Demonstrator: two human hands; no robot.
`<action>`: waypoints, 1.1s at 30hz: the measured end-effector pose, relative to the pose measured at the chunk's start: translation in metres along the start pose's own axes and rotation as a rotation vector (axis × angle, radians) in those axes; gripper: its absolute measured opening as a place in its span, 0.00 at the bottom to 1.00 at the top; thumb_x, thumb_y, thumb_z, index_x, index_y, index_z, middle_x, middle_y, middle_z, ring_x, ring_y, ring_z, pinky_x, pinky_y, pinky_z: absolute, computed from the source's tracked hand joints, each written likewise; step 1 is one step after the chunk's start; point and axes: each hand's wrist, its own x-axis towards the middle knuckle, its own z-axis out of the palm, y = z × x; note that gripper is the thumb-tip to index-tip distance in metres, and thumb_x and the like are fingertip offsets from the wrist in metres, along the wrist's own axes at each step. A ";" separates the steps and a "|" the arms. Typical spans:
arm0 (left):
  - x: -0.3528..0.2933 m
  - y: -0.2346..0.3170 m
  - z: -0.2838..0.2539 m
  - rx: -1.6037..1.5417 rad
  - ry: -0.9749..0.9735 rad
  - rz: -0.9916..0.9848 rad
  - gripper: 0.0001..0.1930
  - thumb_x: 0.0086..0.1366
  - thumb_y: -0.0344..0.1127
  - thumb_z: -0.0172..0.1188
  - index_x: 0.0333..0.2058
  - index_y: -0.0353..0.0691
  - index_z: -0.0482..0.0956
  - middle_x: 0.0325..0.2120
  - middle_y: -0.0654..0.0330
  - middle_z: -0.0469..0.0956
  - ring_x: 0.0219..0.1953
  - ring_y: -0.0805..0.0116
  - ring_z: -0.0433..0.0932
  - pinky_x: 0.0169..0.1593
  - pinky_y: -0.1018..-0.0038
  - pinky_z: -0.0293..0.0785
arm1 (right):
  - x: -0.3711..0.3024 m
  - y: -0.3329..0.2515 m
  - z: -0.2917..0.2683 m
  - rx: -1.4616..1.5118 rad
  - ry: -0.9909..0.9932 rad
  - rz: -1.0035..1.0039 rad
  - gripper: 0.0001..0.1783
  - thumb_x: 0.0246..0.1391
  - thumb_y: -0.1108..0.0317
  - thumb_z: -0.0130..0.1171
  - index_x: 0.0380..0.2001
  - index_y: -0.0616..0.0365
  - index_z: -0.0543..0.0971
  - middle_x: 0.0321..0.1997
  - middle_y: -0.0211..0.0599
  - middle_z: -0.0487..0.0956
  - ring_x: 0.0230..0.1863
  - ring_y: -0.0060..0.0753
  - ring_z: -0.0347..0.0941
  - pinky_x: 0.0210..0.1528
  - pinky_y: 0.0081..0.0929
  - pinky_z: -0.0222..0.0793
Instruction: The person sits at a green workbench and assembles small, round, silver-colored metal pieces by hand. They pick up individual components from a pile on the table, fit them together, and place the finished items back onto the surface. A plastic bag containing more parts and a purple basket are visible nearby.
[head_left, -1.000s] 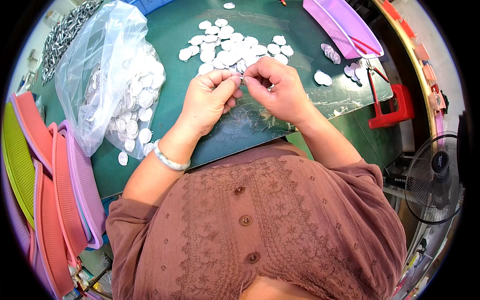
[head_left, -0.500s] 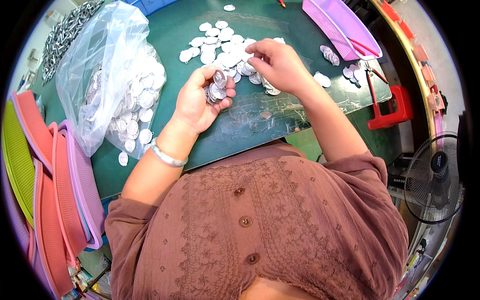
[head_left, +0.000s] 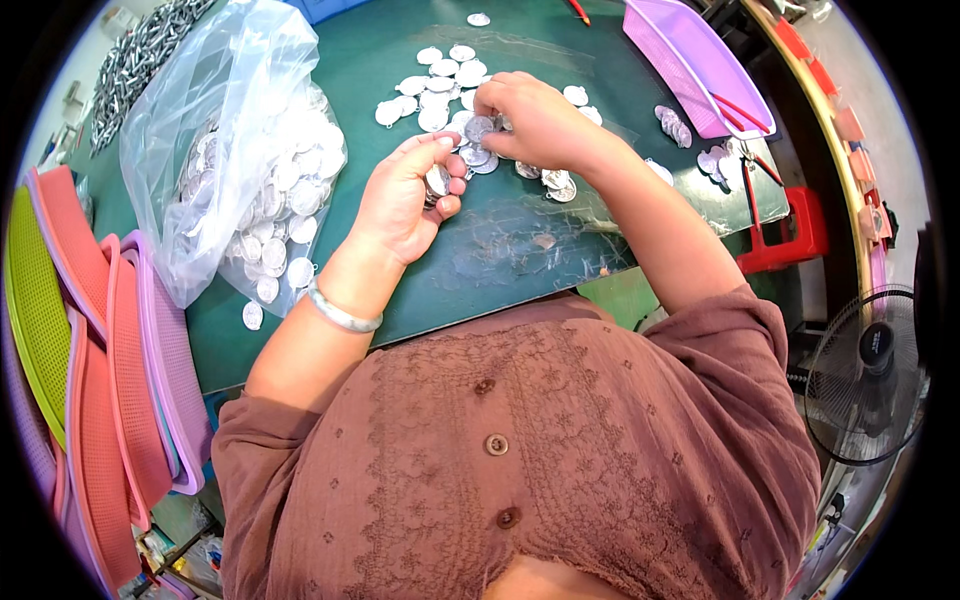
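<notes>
Several silver round medals with small loops [head_left: 437, 183] are stacked in my left hand [head_left: 400, 205], its fingers curled round them and its thumb laid over the top. My right hand [head_left: 540, 122] is above the loose pile of medals [head_left: 440, 85], fingers bent, with one greyer medal [head_left: 479, 127] at its fingertips, close to my left hand. Part of the pile is hidden under the right hand. To the left, a clear plastic bag [head_left: 225, 60] lies with its mouth spread and many more medals [head_left: 290, 190] in and around it.
A purple basket [head_left: 690, 60] stands at the back right of the green table [head_left: 400, 300]. Near it lie small rows of medals [head_left: 673, 127] and red-handled pliers [head_left: 752, 185]. Stacked coloured baskets [head_left: 130, 380] lean at the left; metal parts [head_left: 145, 60] are heaped behind.
My right hand has moved left and down toward my left hand, with a medal now at its fingertips. My left fingers have closed further over the stack. The whole view has shifted slightly.
</notes>
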 end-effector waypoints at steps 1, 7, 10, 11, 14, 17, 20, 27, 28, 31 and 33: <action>-0.001 0.001 0.003 -0.002 0.026 -0.012 0.11 0.59 0.33 0.49 0.38 0.34 0.67 0.22 0.61 0.69 0.22 0.74 0.67 0.19 0.85 0.60 | -0.001 0.000 -0.001 0.043 -0.015 0.002 0.10 0.36 0.72 0.58 0.27 0.59 0.73 0.31 0.36 0.71 0.37 0.40 0.67 0.39 0.32 0.63; -0.005 0.007 0.006 0.106 -0.011 -0.070 0.11 0.59 0.33 0.49 0.38 0.34 0.69 0.22 0.62 0.69 0.21 0.77 0.65 0.19 0.86 0.58 | -0.019 -0.015 -0.005 0.299 0.255 -0.245 0.08 0.34 0.81 0.57 0.22 0.59 0.72 0.29 0.32 0.70 0.34 0.34 0.67 0.34 0.25 0.64; -0.006 0.006 0.009 0.161 -0.010 -0.078 0.09 0.56 0.32 0.52 0.35 0.36 0.71 0.22 0.63 0.70 0.21 0.78 0.66 0.20 0.85 0.59 | -0.029 -0.021 -0.007 0.358 0.282 -0.281 0.08 0.35 0.82 0.57 0.21 0.59 0.72 0.30 0.31 0.70 0.34 0.31 0.66 0.32 0.22 0.63; -0.006 0.005 0.010 0.176 0.000 -0.081 0.08 0.55 0.31 0.54 0.34 0.37 0.72 0.22 0.63 0.71 0.21 0.78 0.66 0.21 0.85 0.60 | -0.031 -0.021 -0.008 0.364 0.293 -0.295 0.08 0.35 0.82 0.57 0.22 0.58 0.72 0.31 0.31 0.70 0.34 0.30 0.66 0.32 0.22 0.63; -0.006 0.004 0.009 0.198 -0.049 -0.092 0.07 0.56 0.29 0.52 0.34 0.37 0.70 0.23 0.63 0.70 0.22 0.78 0.66 0.20 0.86 0.59 | -0.036 -0.025 -0.010 0.417 0.360 -0.270 0.09 0.35 0.80 0.58 0.24 0.58 0.73 0.32 0.31 0.71 0.34 0.30 0.66 0.32 0.22 0.63; -0.009 0.005 0.013 0.175 -0.041 -0.058 0.05 0.55 0.28 0.52 0.32 0.38 0.71 0.24 0.63 0.71 0.22 0.78 0.67 0.21 0.86 0.60 | -0.040 -0.031 -0.010 0.562 0.449 -0.065 0.08 0.37 0.78 0.58 0.26 0.59 0.73 0.29 0.29 0.72 0.30 0.28 0.66 0.31 0.23 0.63; -0.009 0.003 0.015 0.178 -0.032 0.039 0.04 0.56 0.29 0.53 0.31 0.38 0.71 0.24 0.63 0.72 0.23 0.78 0.68 0.21 0.86 0.61 | -0.050 -0.025 -0.006 0.809 0.377 0.215 0.07 0.43 0.76 0.56 0.29 0.62 0.73 0.28 0.27 0.72 0.27 0.18 0.65 0.29 0.17 0.62; -0.010 -0.003 0.016 0.201 -0.035 0.150 0.05 0.55 0.28 0.55 0.31 0.38 0.72 0.26 0.61 0.75 0.22 0.79 0.68 0.23 0.85 0.62 | -0.057 -0.033 -0.003 1.088 0.264 0.277 0.05 0.47 0.74 0.56 0.30 0.63 0.74 0.26 0.22 0.72 0.26 0.09 0.62 0.27 0.09 0.57; -0.010 -0.004 0.016 0.201 -0.039 0.155 0.05 0.55 0.28 0.55 0.31 0.38 0.72 0.26 0.61 0.75 0.22 0.79 0.68 0.23 0.85 0.62 | -0.057 -0.034 -0.003 1.081 0.274 0.276 0.05 0.47 0.74 0.55 0.30 0.63 0.74 0.26 0.22 0.72 0.26 0.09 0.62 0.26 0.09 0.57; -0.009 -0.005 0.015 0.192 -0.046 0.165 0.04 0.55 0.27 0.55 0.31 0.38 0.72 0.26 0.60 0.76 0.22 0.79 0.68 0.22 0.85 0.62 | -0.058 -0.036 -0.002 1.039 0.295 0.278 0.05 0.46 0.74 0.55 0.29 0.63 0.74 0.25 0.23 0.72 0.26 0.10 0.63 0.27 0.11 0.59; -0.009 -0.005 0.015 0.192 -0.051 0.161 0.04 0.55 0.28 0.55 0.31 0.39 0.72 0.26 0.61 0.76 0.22 0.79 0.68 0.22 0.85 0.62 | -0.059 -0.037 -0.003 0.987 0.303 0.291 0.06 0.45 0.73 0.55 0.28 0.64 0.75 0.24 0.26 0.74 0.27 0.13 0.66 0.29 0.14 0.64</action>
